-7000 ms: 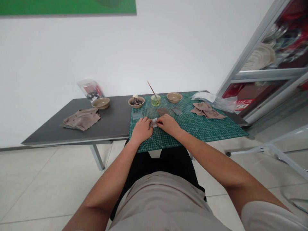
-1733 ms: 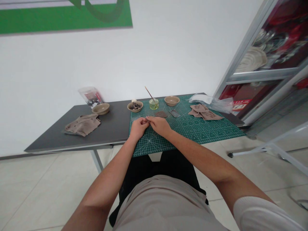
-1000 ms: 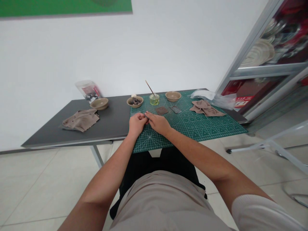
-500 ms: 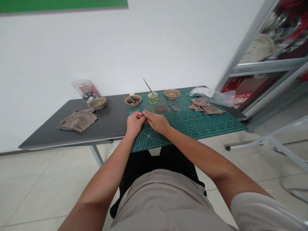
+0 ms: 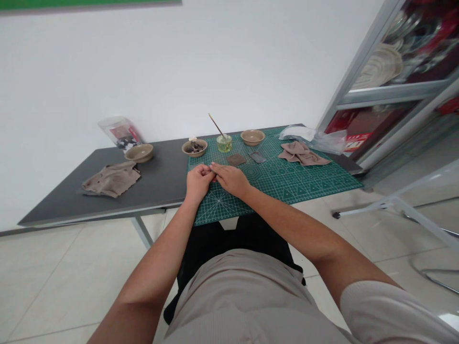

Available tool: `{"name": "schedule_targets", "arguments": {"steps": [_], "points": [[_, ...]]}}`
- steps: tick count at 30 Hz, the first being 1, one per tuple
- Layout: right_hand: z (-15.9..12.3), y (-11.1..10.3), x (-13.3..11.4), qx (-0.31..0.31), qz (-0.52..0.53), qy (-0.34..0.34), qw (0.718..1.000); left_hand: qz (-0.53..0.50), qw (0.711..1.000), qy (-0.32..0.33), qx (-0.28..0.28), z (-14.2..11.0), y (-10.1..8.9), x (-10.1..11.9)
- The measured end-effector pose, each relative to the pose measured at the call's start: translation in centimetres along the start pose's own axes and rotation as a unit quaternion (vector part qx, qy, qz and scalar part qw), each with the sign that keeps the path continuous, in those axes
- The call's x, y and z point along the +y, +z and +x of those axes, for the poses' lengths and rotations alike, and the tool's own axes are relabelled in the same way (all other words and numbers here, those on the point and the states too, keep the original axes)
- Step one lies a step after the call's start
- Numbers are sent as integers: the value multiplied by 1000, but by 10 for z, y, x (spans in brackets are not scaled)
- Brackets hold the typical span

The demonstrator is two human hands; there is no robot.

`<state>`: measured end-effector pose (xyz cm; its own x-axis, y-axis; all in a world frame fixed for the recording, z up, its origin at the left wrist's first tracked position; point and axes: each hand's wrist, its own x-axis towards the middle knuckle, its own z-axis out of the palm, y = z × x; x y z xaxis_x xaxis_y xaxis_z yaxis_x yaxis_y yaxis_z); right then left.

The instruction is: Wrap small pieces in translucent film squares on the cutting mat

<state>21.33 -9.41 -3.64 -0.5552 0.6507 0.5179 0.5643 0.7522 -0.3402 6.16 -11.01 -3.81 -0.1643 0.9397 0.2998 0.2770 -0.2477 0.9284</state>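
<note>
My left hand (image 5: 198, 181) and my right hand (image 5: 231, 179) meet over the near left part of a green cutting mat (image 5: 283, 184). Their fingers are curled and pressed together at the tips. Whatever lies between them is hidden or too small to name. Just beyond the hands sit a flat brown square (image 5: 235, 159) and a small clear plastic piece (image 5: 257, 156). A glass jar (image 5: 224, 144) of yellowish liquid holds a thin brush-like stick (image 5: 215, 124). Left of the jar, a tan bowl (image 5: 194, 154) contains several dark pieces.
A second tan bowl (image 5: 253, 137) stands right of the jar, a third bowl (image 5: 139, 153) at the left. Brown cloths lie at left (image 5: 112, 179) and right (image 5: 303, 154). A plastic bag (image 5: 315, 138) and a clear container (image 5: 120, 133) are near the wall.
The whole view has shifted slightly, so the table's things appear a little further left. Both hands stay together over the mat, with hardly any change in their fingers.
</note>
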Motion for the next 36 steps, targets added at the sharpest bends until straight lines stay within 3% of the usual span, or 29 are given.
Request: {"name": "schedule_targets", "arguments": {"steps": [12, 25, 31, 36], "points": [[0, -2, 6, 30, 51, 44, 997, 66, 998, 8, -12, -4, 0, 8], [2, 0, 11, 108, 104, 75, 986, -30, 1000, -8, -2, -3, 1, 3], [1, 1, 12, 50, 96, -5, 994, 13, 1000, 11, -12, 0, -1, -1], [-2, 3, 12, 60, 80, -19, 995, 16, 1000, 27, 1, -3, -2, 1]]}}
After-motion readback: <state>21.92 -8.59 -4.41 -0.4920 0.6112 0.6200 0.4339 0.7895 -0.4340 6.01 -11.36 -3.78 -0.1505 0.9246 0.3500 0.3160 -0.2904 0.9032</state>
